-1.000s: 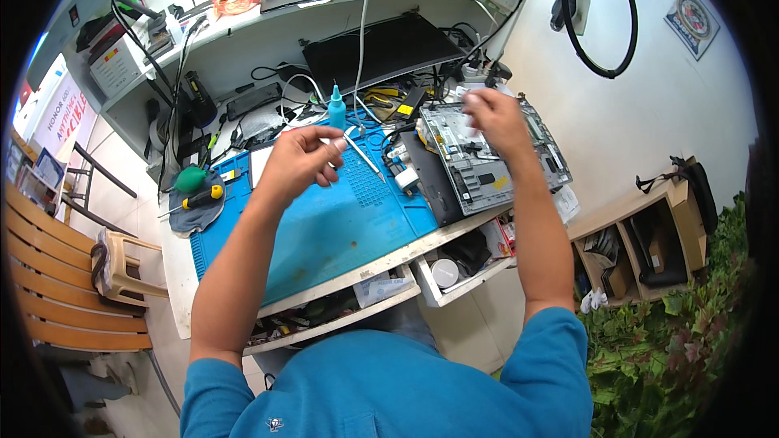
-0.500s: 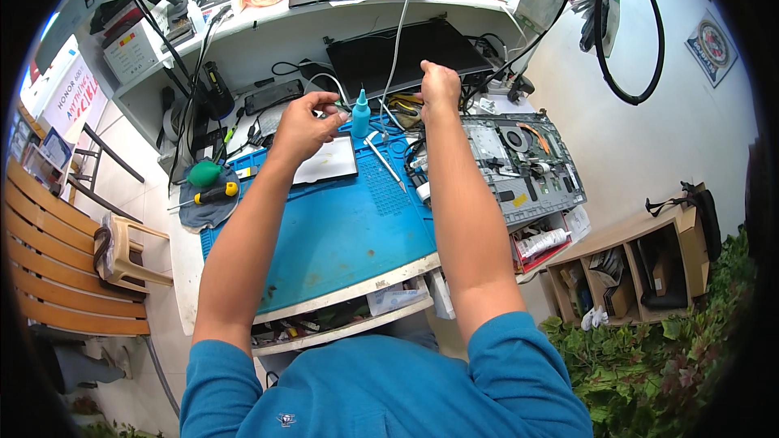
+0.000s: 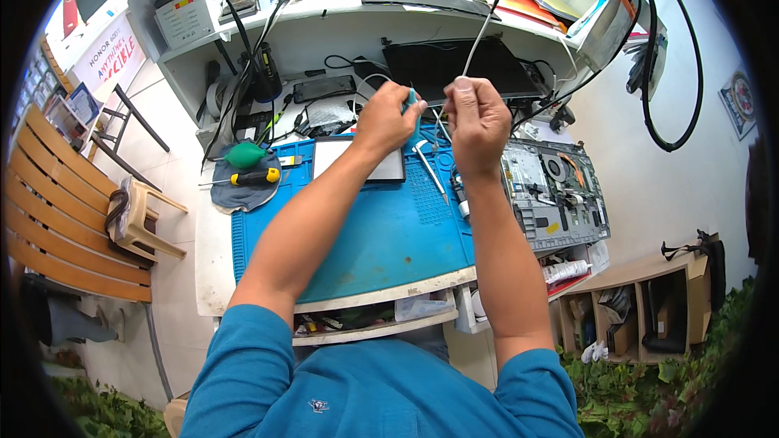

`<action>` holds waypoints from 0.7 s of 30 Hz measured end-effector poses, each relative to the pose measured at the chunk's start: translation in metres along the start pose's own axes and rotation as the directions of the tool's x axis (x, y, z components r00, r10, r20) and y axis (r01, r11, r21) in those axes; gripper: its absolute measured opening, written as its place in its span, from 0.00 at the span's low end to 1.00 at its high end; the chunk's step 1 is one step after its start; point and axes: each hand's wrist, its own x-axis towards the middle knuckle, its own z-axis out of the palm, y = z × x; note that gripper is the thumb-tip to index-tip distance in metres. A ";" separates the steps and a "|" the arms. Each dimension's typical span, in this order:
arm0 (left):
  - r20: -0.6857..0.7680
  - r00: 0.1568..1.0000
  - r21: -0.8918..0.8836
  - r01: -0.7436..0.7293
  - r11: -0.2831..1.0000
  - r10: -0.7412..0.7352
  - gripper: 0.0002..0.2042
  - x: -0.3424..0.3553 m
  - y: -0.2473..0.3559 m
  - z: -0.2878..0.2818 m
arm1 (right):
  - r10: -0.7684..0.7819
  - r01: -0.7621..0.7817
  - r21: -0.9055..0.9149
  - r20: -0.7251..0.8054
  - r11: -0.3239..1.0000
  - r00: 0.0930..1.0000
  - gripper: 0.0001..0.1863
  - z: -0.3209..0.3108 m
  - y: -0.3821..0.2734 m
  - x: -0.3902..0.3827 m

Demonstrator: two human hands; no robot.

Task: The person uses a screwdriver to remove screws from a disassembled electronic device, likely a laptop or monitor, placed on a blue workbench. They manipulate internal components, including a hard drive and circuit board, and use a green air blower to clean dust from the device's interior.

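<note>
My left hand (image 3: 383,120) is closed around a small turquoise bottle (image 3: 414,133) with a thin tip. My right hand (image 3: 477,126) is closed on a pale cable (image 3: 485,32), held between thumb and fingers. Under them lie the blue mat (image 3: 365,251), a white dark-rimmed tray (image 3: 331,156) and a slim white tool (image 3: 432,172). An opened laptop base (image 3: 552,203) lies right of my right forearm. A green blower bulb (image 3: 243,154) and a yellow-black screwdriver (image 3: 264,176) rest on a cloth at the left.
A black screen (image 3: 503,62) stands at the back beneath a cluttered shelf (image 3: 341,10), with cables hanging down. An open drawer (image 3: 365,328) juts below the desk. A plastic stool (image 3: 134,227), a slatted wooden chair (image 3: 73,227) and another person's leg (image 3: 73,316) are at left.
My left hand has moved onto the turquoise bottle and closed on it. My right hand has moved left from over the laptop to the pale cable. The view has shifted.
</note>
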 end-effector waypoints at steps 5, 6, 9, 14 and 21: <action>-0.181 0.978 0.217 -0.065 0.974 0.106 0.13 0.015 -0.023 -0.076 | 0.141 -0.137 -0.036 0.163 0.990 0.977 0.43 0.024 0.019 0.014; -0.189 0.981 0.285 0.004 0.959 0.052 0.14 0.021 -0.036 -0.095 | 0.206 -0.183 -0.182 0.113 0.966 0.972 0.50 0.026 0.030 0.022; -0.211 0.970 0.487 0.212 0.847 -0.122 0.15 0.033 -0.079 -0.141 | 0.410 -0.438 -0.228 -0.162 0.869 0.898 0.60 0.023 0.072 0.046; -0.142 0.938 0.519 0.341 0.783 -0.315 0.16 0.034 -0.106 -0.160 | 0.537 -0.584 -0.004 -0.388 0.812 0.749 0.51 -0.029 0.134 0.067; -0.161 0.922 0.560 0.379 0.737 -0.352 0.24 0.018 -0.137 -0.170 | 0.757 -0.670 0.357 -0.243 0.651 0.607 0.31 -0.038 0.132 0.077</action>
